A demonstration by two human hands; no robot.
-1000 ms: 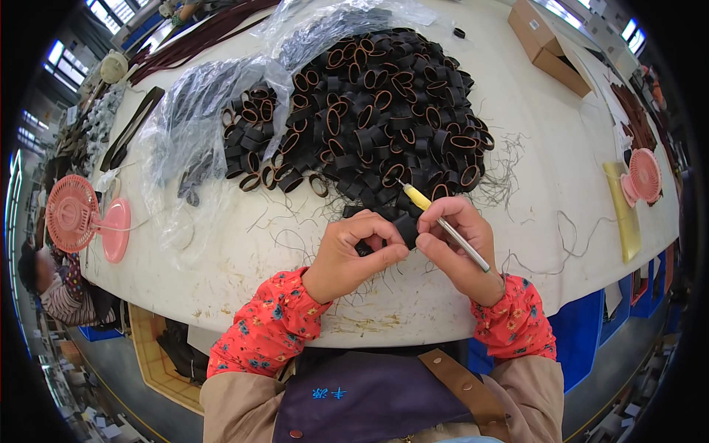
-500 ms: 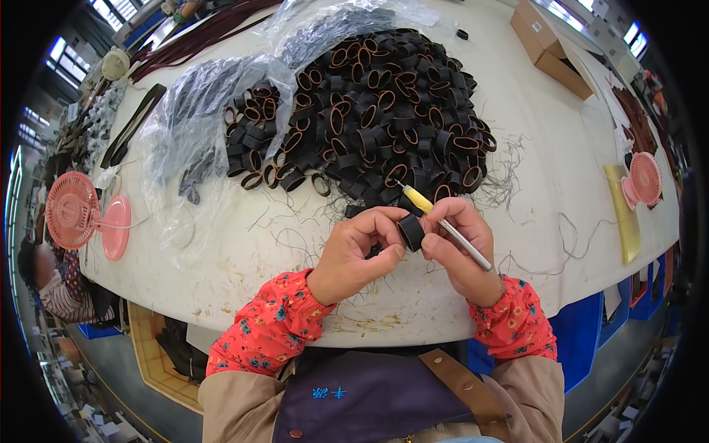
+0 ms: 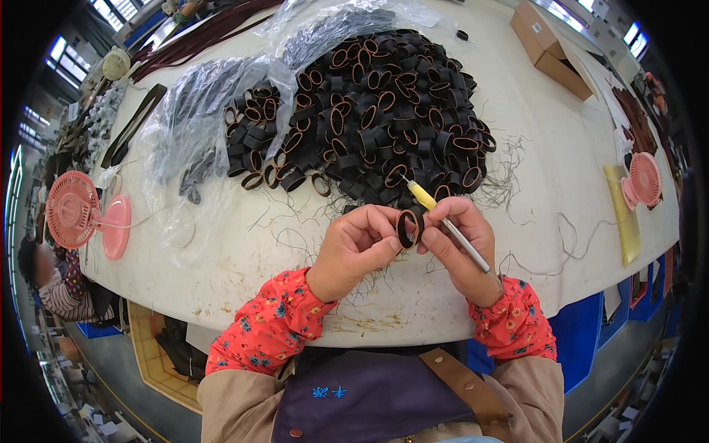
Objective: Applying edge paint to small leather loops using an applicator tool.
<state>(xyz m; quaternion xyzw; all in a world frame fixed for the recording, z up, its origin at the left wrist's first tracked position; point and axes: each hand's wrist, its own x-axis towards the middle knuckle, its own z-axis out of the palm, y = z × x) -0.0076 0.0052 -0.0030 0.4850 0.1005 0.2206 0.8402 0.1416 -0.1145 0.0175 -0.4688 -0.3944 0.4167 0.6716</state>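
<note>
Pinched between the fingers of my left hand (image 3: pixel 353 249) is a small black band loop (image 3: pixel 419 221) with a tan edge, its opening turned toward me. My right hand (image 3: pixel 470 247) is closed around a pen-like tool (image 3: pixel 464 242) with a silver handle, yellow front part and thin pointed tip. The tip points away from me, toward the pile, and is apart from the loop. My right fingertips also touch the loop's right side. Just beyond both hands lies a large pile of similar black loops (image 3: pixel 384 122).
Clear plastic sheeting (image 3: pixel 196 111) lies over the pile's left side. Pink fans (image 3: pixel 72 210) stand left and right. At the far right is a cardboard box (image 3: pixel 550 48); a yellow strip (image 3: pixel 622 214) lies nearer. Thread scraps (image 3: pixel 506 177) litter the white table (image 3: pixel 569 162). Another person (image 3: pixel 63 292) is at far left.
The loop has been turned in my fingers: its black outer side faced me before, its tan-edged opening does now. The tool has shifted slightly right.
</note>
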